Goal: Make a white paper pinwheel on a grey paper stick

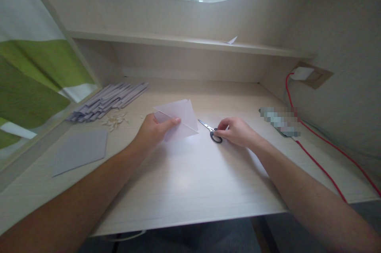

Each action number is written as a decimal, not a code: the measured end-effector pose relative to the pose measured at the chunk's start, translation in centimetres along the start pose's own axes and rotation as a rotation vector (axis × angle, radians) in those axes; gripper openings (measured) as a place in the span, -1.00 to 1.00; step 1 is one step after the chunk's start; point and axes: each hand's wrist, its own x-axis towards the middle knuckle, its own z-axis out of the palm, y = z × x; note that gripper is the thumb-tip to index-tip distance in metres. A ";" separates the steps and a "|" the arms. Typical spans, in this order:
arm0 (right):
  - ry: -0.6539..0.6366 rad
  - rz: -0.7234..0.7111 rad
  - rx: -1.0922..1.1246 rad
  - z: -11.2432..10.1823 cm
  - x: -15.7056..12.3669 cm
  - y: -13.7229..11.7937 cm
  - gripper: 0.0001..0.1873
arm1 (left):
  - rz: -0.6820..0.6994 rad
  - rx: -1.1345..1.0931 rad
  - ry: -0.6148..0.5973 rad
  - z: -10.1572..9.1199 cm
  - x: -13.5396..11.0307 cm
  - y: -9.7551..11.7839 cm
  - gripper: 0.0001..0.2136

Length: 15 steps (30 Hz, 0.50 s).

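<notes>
Thin white folded paper, matte and crisp, with sharp corners and straight diagonal creases, is pinched in the left grip, thumb flat on its face, over the desk. Just right of that grip, scissors with slim metal blades and dark looped handles point toward the paper. The right grip is narrow, fingertips at a handle loop; whether it closes on it I cannot tell. Left of the left grip lie small pale scraps, flat smooth sheets and, farther off, long ridged paper strips in a pile.
</notes>
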 end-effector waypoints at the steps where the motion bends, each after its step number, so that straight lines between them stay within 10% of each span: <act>1: 0.024 -0.019 0.037 0.1 0.0 -0.1 -0.87 | -0.011 0.025 -0.007 0.1 0.1 -0.1 -0.74; 15: -0.150 -0.247 0.731 4.0 -2.0 -3.5 -0.74 | -0.011 0.055 -0.112 1.3 0.4 -2.1 -0.64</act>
